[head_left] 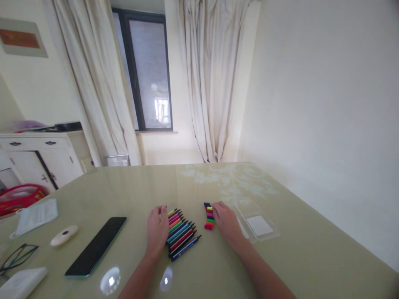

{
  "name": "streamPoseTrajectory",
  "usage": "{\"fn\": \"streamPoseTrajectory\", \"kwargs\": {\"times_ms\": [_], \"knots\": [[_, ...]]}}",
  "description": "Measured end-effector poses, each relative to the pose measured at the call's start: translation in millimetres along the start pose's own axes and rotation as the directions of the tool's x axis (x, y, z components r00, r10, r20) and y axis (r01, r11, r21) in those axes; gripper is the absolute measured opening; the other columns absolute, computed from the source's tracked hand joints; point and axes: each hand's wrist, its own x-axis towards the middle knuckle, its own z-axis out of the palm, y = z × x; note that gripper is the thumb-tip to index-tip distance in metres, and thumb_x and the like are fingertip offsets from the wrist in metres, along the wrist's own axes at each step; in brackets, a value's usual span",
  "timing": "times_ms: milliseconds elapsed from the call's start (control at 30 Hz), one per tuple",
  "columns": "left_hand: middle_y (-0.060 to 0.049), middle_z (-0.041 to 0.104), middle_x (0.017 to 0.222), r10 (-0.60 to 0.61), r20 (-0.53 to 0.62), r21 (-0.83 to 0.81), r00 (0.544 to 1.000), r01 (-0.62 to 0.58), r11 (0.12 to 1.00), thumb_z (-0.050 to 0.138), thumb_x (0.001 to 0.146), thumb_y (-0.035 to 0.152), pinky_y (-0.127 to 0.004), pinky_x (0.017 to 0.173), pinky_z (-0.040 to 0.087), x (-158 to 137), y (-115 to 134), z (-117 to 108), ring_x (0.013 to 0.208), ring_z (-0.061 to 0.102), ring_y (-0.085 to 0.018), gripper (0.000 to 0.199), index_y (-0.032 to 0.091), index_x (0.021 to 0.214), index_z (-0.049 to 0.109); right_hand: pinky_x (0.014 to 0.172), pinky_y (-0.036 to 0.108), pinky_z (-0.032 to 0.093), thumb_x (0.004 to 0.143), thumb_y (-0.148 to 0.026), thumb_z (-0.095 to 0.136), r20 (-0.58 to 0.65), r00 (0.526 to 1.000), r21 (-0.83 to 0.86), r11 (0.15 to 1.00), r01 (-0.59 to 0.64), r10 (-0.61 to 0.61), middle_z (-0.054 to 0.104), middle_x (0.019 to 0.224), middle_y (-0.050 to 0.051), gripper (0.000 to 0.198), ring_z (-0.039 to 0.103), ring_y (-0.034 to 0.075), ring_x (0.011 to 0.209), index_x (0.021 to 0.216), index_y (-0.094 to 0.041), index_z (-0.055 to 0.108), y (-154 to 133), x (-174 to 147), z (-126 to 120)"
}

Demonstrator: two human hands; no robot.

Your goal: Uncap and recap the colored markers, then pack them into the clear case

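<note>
"Several uncapped pens [181, 234]: where exactly?"

"Read the clock from midway between the left grip [158, 226] and the right grip [224, 216], twelve toward the window [151, 74]. They lie side by side at eight on the desk [131, 191], tips aimed near two. Small coloured caps [210, 215] sit in a row at two."

"How would they handle?"

"Light and stiff, I'd judge, with smooth barrels that could roll on that glossy top. Best taken mid-barrel, clear of the tips. The caps look tiny, so a fingertip pinch on their sides suits them."

"And the left grip?"

"At nine, partly curled, right by the pens' rear ends. Whether it pinches one, I can't tell; the fingers hide it."

"The right?"

"At three, loosely bent, fingertips at the far part of the cap row. Contact looks likely; whether a cap is held, I can't tell. A clear plastic case [272, 236] lies beyond, also at three."
</note>
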Motion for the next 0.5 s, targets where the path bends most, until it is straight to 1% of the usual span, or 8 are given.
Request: {"fn": "streamPoseTrajectory", "kwargs": {"times_ms": [100, 267, 433, 500], "knots": [[-0.016, 0.07, 0.113, -0.03, -0.012, 0.003, 0.999, 0.03, 1.0, 0.029, 0.102, 0.044, -0.046, 0.102, 0.049, -3, 3, 4, 0.113, 0.064, -0.03, 0.045, 0.015, 0.109, 0.063, 0.086, 0.029, 0.053, 0.099, -0.011, 0.045, 0.027, 1.0, 0.003, 1.0, 0.012, -0.012, 0.074, 0.103, 0.009, 0.031, 0.07, 0.022, 0.098, 0.107, -0.022, 0.073, -2, -2, -1], [-0.016, 0.069, 0.118, -0.02, -0.005, -0.01, 1.0, 0.019, 1.0, 0.031, 0.102, 0.042, -0.046, 0.105, 0.048, 1, 7, 8, 0.118, 0.063, -0.029, 0.042, 0.016, 0.11, 0.062, 0.086, 0.031, 0.054, 0.099, -0.013, 0.044, 0.021, 1.0, 0.021, 1.0, 0.011, -0.012, 0.074, 0.104, 0.009, 0.031, 0.069, 0.023, 0.098, 0.106, -0.023, 0.073, -5, -2, -1], [-0.013, 0.071, 0.109, 0.038, 0.045, -0.023, 0.998, -0.037, 0.999, 0.031, 0.102, 0.043, -0.04, 0.1, 0.051, 3, 7, 9, 0.108, 0.067, -0.026, 0.041, 0.017, 0.104, 0.063, 0.09, 0.029, 0.052, 0.098, -0.013, 0.047, 0.035, 0.999, 0.05, 0.999, 0.001, -0.003, 0.074, 0.107, 0.009, 0.029, 0.069, 0.022, 0.1, 0.107, -0.023, 0.073, -9, -2, -3], [-0.013, 0.071, 0.109, 0.062, 0.06, -0.02, 0.996, -0.061, 0.998, 0.029, 0.102, 0.043, -0.039, 0.1, 0.051, 3, 8, 7, 0.108, 0.067, -0.025, 0.043, 0.017, 0.104, 0.063, 0.089, 0.029, 0.052, 0.098, -0.013, 0.047, 0.047, 0.999, 0.042, 0.999, 0.003, -0.005, 0.074, 0.107, 0.009, 0.029, 0.068, 0.022, 0.1, 0.108, -0.023, 0.073, -11, -3, -4]]}}
